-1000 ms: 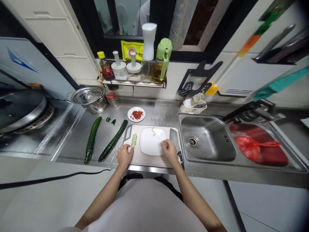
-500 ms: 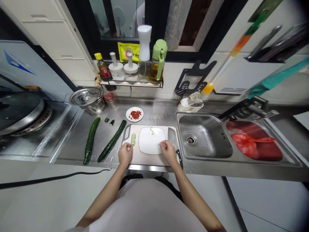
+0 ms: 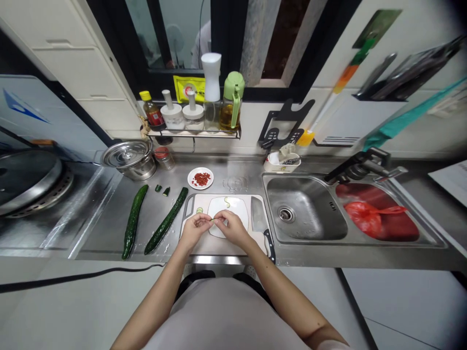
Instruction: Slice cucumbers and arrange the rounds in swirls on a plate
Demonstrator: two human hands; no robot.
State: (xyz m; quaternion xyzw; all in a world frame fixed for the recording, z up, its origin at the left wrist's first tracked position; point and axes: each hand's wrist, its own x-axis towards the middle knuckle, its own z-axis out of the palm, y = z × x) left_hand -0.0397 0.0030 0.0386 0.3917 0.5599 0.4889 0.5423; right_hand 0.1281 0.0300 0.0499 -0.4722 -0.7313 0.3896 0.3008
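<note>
My left hand [image 3: 194, 229] and my right hand [image 3: 231, 226] meet over the near left part of a white square plate [image 3: 239, 208]. Their fingertips pinch a small green cucumber slice [image 3: 212, 220] between them, mostly covered by the fingers. A couple of curved cucumber pieces [image 3: 227, 201] lie near the plate's far rim. The plate rests on a pale cutting board [image 3: 219, 248]. Just beyond my left hand, more cucumber slices [image 3: 199, 210] show on the board, the rest of their row hidden. A knife [image 3: 260, 216] lies along the board's right side, its dark handle toward me.
Two cucumbers [image 3: 166, 221] lie on the steel counter left of the board, with two cut ends beyond them. A small dish [image 3: 200, 178] of chopped red pieces stands behind the board. The sink [image 3: 310, 209] is at right, a lidded pot [image 3: 133, 159] at back left.
My left hand has lifted from the row of slices and moved right. My right hand has come left from the plate's right edge, and both now pinch a slice. The view has shifted slightly.
</note>
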